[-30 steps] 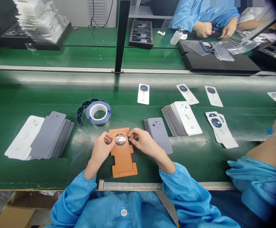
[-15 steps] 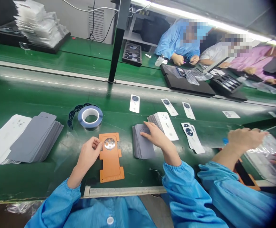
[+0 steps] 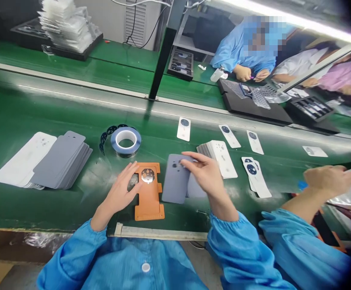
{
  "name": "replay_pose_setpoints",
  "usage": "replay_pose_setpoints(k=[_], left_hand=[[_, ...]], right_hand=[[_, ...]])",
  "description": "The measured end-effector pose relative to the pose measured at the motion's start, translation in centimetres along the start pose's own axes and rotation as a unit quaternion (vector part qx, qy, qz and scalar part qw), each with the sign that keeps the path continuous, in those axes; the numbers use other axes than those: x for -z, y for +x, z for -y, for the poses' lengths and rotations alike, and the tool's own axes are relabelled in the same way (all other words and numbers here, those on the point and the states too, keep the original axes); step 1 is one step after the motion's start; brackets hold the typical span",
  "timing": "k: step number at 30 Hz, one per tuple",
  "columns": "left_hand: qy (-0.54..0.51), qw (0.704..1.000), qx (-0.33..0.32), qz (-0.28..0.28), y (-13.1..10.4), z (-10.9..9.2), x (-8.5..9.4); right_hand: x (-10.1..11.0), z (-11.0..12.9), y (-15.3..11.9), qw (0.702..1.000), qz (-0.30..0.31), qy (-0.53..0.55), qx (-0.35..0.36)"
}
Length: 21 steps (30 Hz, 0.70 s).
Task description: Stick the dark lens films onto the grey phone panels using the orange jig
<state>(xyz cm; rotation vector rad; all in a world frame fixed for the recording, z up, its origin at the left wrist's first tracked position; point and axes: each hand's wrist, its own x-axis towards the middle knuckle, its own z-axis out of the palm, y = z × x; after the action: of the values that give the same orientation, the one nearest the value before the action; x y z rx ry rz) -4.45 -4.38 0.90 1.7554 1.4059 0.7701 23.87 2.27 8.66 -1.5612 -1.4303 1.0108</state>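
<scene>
My left hand (image 3: 119, 189) reaches to the left edge of an orange jig (image 3: 150, 201), fingers stretched out and thumb apart. In the upper part of the jig shows a shiny round piece with holes (image 3: 148, 175). A pale patch shows between the thumb and fingers; I cannot make out what it is. My right hand (image 3: 204, 171) pinches a grey phone-shaped sheet (image 3: 174, 185) near its top right corner. That sheet is just right of the jig and partly covers the grey stack (image 3: 197, 188), which my right hand also partly hides.
White sheets (image 3: 225, 161) are fanned behind my right hand. Further left lie a roll of dark round stickers (image 3: 126, 141) and grey sheets (image 3: 59, 163) over white ones (image 3: 21, 165). Stickered white cards (image 3: 257, 177) lie to the right. A co-worker's hand (image 3: 328, 183) works at far right.
My right hand has taken a grey sheet off the stack and moved it left toward the jig. My left hand's fingers have straightened and spread. The view has shifted.
</scene>
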Motion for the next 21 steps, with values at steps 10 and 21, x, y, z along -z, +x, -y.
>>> replay_pose_setpoints(k=[10, 21], left_hand=[[0.032, 0.998, 0.007, 0.051, 0.1, 0.4, -0.5], [0.165, 0.983, -0.033, 0.075, 0.3, 0.2, -1.0]], right_hand=[[-8.9, -2.9, -1.7, 0.982, 0.128, 0.132, -0.052], [-8.6, -5.4, -1.4, 0.894, 0.092, -0.335, 0.282]])
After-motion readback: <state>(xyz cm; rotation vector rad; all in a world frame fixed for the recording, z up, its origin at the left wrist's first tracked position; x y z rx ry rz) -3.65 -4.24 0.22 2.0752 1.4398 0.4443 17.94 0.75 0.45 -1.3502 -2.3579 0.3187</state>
